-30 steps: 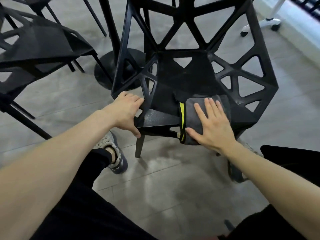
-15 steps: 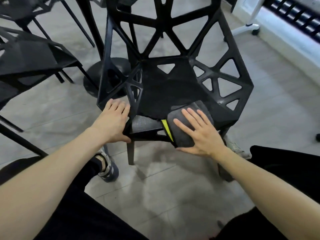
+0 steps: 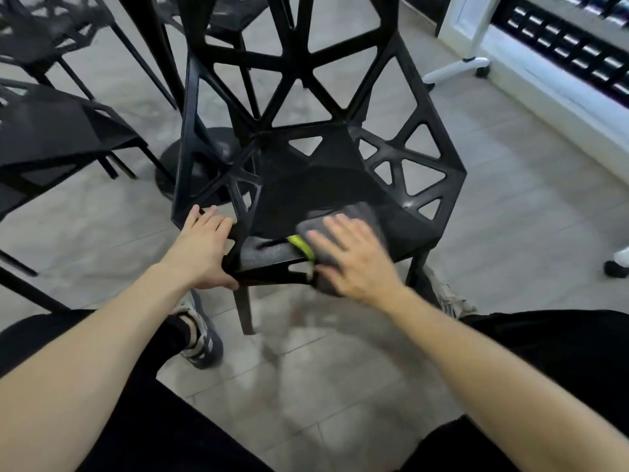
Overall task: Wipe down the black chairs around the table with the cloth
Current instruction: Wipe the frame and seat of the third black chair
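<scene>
At the front edge of the nearest black chair, the person's right hand lies flat and spread on a grey cloth, pressing it onto the seat where the front lip drops away. It is not clenched around the fabric; the palm and fingers simply pin it down, and part of the cloth folds over the seat's front edge, with a yellow-green trim showing at its left side. The hand looks smeared with motion, so I take it to be mid-stroke.

Off at the seat's front left corner, the left hand grasps the chair frame, fingers laid over the top of the rim and thumb hooked beneath, bracing it.

To do this pass well, I would keep the palm flat and the pressure even, working in overlapping strokes from the front lip back toward the seat's rear, then along the angled struts and around the triangular cut-outs, where dust tends to lodge. The bracing grip matters: on the tiled floor a light chair could skid under a firm wipe. Refolding the cloth to a clean face before the backrest seems wise.

More black chairs stand to the left, beside the table's round base, apparently not yet attended to.
</scene>
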`<state>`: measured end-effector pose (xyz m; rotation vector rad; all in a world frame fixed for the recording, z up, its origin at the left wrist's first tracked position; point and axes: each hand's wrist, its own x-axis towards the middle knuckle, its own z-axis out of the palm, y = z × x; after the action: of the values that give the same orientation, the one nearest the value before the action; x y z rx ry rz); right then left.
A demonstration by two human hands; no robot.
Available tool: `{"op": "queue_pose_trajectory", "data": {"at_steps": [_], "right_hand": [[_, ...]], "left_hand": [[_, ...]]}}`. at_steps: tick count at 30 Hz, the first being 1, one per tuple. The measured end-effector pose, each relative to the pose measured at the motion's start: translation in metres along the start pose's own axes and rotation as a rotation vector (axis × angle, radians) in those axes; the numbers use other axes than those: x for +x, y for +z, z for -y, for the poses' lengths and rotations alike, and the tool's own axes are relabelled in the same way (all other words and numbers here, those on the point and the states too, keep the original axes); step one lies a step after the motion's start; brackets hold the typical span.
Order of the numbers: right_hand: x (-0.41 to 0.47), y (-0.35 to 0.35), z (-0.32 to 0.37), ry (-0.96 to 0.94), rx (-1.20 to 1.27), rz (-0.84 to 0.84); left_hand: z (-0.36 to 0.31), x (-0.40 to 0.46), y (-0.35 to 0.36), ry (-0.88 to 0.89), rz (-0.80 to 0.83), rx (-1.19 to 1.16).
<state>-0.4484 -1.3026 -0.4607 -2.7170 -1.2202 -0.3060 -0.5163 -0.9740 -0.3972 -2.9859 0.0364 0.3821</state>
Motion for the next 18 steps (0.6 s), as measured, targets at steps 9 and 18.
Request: {"op": "queue_pose_trajectory", "data": {"at_steps": [9,18], "right_hand": [[0.007,-0.004,0.05,0.254,0.099,-0.078],[0.0,-0.009,0.03,-0.028,0.116,0.01]], "left_hand": [[0.008,0.0,0.005,-0.007,-0.03,-0.143],[0.037,-0.033,0.017,0.011,-0.026,-0.137]]}}
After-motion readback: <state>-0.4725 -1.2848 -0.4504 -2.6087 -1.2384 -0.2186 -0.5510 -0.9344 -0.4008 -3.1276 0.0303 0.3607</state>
